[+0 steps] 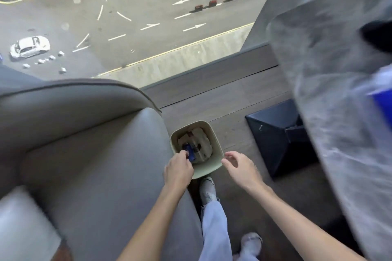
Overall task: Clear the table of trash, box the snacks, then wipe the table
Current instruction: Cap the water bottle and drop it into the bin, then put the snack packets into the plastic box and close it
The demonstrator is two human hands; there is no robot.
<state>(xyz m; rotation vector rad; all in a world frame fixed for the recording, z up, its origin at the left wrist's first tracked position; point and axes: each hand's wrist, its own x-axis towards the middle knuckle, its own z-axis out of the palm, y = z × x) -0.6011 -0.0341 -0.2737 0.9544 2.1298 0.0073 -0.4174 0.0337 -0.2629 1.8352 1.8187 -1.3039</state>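
Note:
A small beige waste bin (216,141) stands on the wooden floor between a grey sofa and the table. Crumpled white paper (202,140) and dark scraps lie inside it. My left hand (177,168) is at the bin's near left rim, fingers pinched on a blue wrapper (191,152) held over the opening. My right hand (239,165) hovers just right of the bin's rim, fingers spread and empty. The grey marbled table (331,95) fills the right side, blurred; a blue item (384,104) shows at its right edge.
The grey sofa (84,144) fills the left. The table's dark pyramid base (277,137) sits right of the bin. My feet (207,189) stand on the floor behind the bin. A floor-to-ceiling window ahead looks down on a street.

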